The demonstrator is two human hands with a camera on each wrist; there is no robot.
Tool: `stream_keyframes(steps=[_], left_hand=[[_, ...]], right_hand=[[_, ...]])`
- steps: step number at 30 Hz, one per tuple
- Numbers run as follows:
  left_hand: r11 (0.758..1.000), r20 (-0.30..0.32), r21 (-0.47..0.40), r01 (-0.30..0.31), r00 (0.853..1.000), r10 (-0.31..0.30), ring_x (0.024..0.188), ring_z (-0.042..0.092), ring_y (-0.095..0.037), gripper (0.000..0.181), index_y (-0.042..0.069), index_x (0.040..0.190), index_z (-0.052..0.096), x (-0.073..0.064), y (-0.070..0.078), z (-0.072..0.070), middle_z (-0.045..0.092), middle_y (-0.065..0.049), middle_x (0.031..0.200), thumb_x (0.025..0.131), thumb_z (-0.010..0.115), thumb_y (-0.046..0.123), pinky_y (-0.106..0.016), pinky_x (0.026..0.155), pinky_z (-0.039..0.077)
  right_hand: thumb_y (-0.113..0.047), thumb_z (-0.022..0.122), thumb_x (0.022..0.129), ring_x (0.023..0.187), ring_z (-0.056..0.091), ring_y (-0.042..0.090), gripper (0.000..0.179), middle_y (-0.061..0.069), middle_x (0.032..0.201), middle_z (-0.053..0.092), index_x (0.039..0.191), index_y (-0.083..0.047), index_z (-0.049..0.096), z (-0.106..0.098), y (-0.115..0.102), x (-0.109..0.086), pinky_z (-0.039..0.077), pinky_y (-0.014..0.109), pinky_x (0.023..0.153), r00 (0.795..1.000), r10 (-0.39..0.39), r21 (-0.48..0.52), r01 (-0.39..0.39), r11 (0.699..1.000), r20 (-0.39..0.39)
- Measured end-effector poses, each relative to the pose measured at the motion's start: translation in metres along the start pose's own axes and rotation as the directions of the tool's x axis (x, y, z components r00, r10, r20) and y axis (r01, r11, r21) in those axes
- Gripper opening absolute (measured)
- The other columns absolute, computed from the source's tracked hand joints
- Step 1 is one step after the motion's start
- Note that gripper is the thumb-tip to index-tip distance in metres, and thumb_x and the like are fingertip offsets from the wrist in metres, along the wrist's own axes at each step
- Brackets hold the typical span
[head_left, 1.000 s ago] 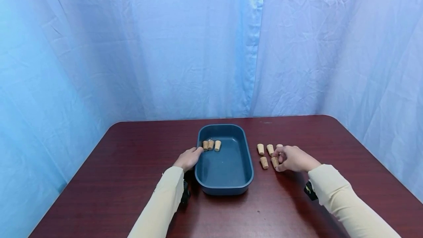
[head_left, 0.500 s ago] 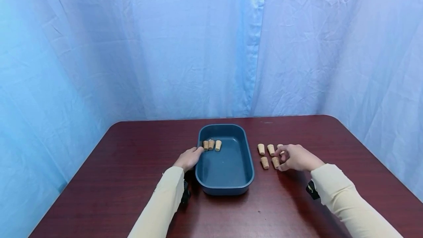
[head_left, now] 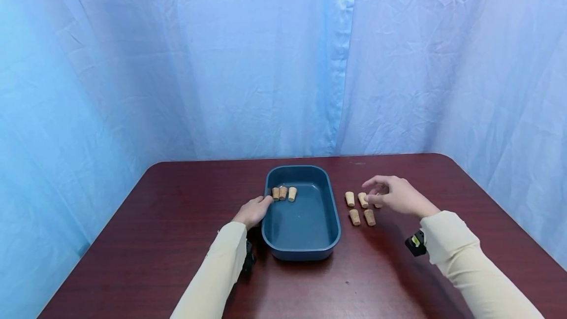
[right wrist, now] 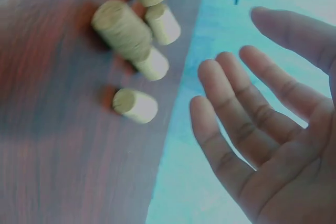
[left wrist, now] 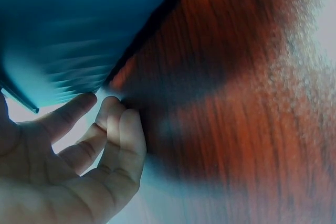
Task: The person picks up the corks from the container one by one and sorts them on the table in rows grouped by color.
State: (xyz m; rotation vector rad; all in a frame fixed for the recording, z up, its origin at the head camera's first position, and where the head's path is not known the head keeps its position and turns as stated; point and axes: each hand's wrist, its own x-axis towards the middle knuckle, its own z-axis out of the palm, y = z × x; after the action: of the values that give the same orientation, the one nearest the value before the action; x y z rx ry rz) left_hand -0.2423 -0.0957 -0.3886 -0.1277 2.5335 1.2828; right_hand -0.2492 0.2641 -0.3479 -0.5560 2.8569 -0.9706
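Note:
My left hand point(head_left: 254, 211) holds the left rim of a deep blue rectangular tray point(head_left: 301, 250); in the left wrist view, bent fingers point(left wrist: 123, 145) lie beside its outer wall point(left wrist: 73, 35). Inside the tray, three tapered corks point(head_left: 292, 194) stand near the left wall, two darker and one paler. To the right, several more corks sit on the table in two rows, a pale back row point(head_left: 350, 199) and a browner front row point(head_left: 354, 217). Over the back row hovers my right hand point(head_left: 400, 196), partly hiding its rightmost cork. Its fingers are spread and hold nothing in the right wrist view.
The dark red-brown table point(head_left: 177, 240) has rounded back corners. Pale blue curtains point(head_left: 248, 63) hang behind it and at both sides. Each wrist wears a small black device, such as the one under the right cuff point(head_left: 415, 244).
My right hand has left the front-row cork at the right and risen back and up, its fingers opening. That cork stays on the table. The left hand and tray stay put.

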Motion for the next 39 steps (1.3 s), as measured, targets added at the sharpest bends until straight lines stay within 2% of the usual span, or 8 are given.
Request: stream_keyframes(steps=[10, 15, 27, 39], left_hand=[[1.000, -0.004, -0.004, 0.006, 1.000, -0.006, 0.135, 0.047, -0.041, 0.062, -0.001, 0.156, 0.036, 0.002, -0.002, 0.000, 0.040, -0.024, 0.156, 0.108, 0.035, 0.038, -0.055, 0.109, 0.041], [1.000, 0.002, -0.009, 0.001, 1.000, -0.001, 0.133, 0.049, -0.041, 0.061, -0.001, 0.156, 0.037, 0.003, -0.003, 0.000, 0.041, -0.024, 0.155, 0.108, 0.035, 0.037, -0.055, 0.107, 0.043], [1.000, 0.011, -0.011, -0.006, 1.000, 0.006, 0.133, 0.049, -0.041, 0.061, -0.002, 0.156, 0.037, 0.002, -0.002, 0.000, 0.041, -0.024, 0.155, 0.108, 0.034, 0.036, -0.054, 0.106, 0.044], [1.000, 0.008, -0.014, 0.001, 1.000, -0.001, 0.134, 0.048, -0.041, 0.060, -0.002, 0.156, 0.037, 0.001, 0.000, 0.001, 0.041, -0.024, 0.155, 0.109, 0.035, 0.036, -0.055, 0.107, 0.043]], right_hand=[[-0.028, 0.069, 0.098, 0.093, 0.065, 0.020, 0.030, 0.004, 0.105, 0.072, 0.122, -0.010, 0.070, -0.001, -0.022, 0.008, 0.051, 0.038, 0.074, 0.994, -0.036, 0.025, 0.038, 0.999, -0.101], [-0.032, 0.069, 0.098, 0.092, 0.065, 0.018, 0.032, 0.003, 0.103, 0.072, 0.122, -0.011, 0.070, 0.001, -0.031, 0.013, 0.051, 0.040, 0.081, 0.990, -0.049, 0.055, 0.057, 0.997, -0.134], [-0.032, 0.071, 0.096, 0.096, 0.067, 0.022, 0.036, 0.006, 0.107, 0.072, 0.124, -0.009, 0.069, 0.010, -0.055, 0.026, 0.053, 0.044, 0.085, 0.990, -0.051, 0.081, 0.062, 0.995, -0.132], [-0.030, 0.071, 0.097, 0.101, 0.065, 0.026, 0.040, 0.011, 0.112, 0.070, 0.127, -0.005, 0.067, 0.024, -0.076, 0.042, 0.054, 0.048, 0.088, 0.993, -0.021, 0.137, 0.037, 0.990, -0.114]])
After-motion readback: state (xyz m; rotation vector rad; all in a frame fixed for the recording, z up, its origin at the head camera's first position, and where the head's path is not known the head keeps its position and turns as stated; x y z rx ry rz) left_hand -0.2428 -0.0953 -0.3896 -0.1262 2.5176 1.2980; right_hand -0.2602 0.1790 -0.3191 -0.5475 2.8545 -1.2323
